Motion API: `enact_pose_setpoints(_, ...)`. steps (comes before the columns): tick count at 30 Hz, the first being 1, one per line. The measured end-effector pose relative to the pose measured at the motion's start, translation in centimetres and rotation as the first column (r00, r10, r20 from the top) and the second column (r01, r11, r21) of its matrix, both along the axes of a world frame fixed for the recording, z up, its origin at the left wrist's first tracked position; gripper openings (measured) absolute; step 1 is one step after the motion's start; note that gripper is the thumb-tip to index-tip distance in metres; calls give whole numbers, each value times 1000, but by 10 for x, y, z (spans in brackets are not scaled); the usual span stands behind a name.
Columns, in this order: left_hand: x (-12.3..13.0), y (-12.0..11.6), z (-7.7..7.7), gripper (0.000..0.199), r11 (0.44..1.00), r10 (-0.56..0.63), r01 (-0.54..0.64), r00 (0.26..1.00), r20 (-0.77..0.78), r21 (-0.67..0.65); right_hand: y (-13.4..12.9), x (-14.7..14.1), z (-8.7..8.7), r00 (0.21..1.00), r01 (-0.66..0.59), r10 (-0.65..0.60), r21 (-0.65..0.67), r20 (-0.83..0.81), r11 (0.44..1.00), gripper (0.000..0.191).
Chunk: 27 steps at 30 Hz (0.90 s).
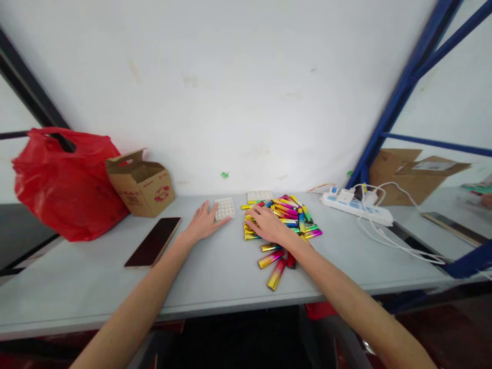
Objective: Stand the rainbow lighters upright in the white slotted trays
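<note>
My left hand (203, 222) lies on the table with its fingers apart, its thumb and fingertips against the left and near sides of a small white tray with a grid of bumps (225, 208). To the right, my right hand (268, 224) rests palm down over a heap of shiny lighters (286, 209) in gold, pink, blue and green. Its fingers are stretched out on the left part of the heap, and I see no lighter gripped. A few loose lighters (277, 274) lie nearer the front edge, partly under my right forearm. Behind the heap is a second white tray (259, 195) with slots.
On the left are a dark phone-like slab (154, 242), an open cardboard box (144, 187) and a red plastic bag (69, 184). A white power strip (355, 207) with trailing cables lies right, near a blue metal post (388, 118) and another cardboard box (407, 179).
</note>
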<state>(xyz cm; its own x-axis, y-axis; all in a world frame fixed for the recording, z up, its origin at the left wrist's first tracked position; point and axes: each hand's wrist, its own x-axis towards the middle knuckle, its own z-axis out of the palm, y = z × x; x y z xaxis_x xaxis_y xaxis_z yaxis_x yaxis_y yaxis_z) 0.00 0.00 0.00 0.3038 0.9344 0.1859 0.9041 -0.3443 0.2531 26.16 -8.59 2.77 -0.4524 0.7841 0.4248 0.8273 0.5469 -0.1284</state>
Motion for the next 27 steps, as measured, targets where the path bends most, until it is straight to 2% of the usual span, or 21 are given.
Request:
enact_pose_setpoints(3,-9,-2,6,98,996,-91,88,992,-83,-31,1,2,1,1000,-6,6,11,-21,1000,29)
enact_pose_setpoints(6,-24,-1,19,84,974,-220,215,972,-87,-67,1,4,3,999,-3,4,24,-41,1000,29)
enact_pose_setpoints(9,-35,0,36,73,966,-256,253,964,-69,-58,1,6,3,999,2,0,38,-53,999,29)
enact_pose_setpoints(12,-34,5,47,58,974,-222,216,970,-104,-61,2,6,3,998,0,3,43,-66,999,28)
enact_pose_setpoints(15,-17,17,52,47,986,-162,153,976,-146,-67,3,5,3,997,-10,13,38,-73,999,27)
enact_pose_setpoints(19,18,45,47,38,994,-86,91,993,-83,60,2,4,7,999,-4,5,10,-46,1000,28)
enact_pose_setpoints(21,31,59,42,40,995,-42,47,997,-60,92,1,4,9,999,7,-7,-7,-37,1000,28)
enact_pose_setpoints(24,40,69,35,46,991,27,-24,1000,-16,134,0,4,11,999,21,-21,-11,-41,1000,28)
enact_pose_setpoints(27,39,68,32,49,988,41,-41,999,2,146,0,5,13,998,24,-24,7,-50,1000,28)
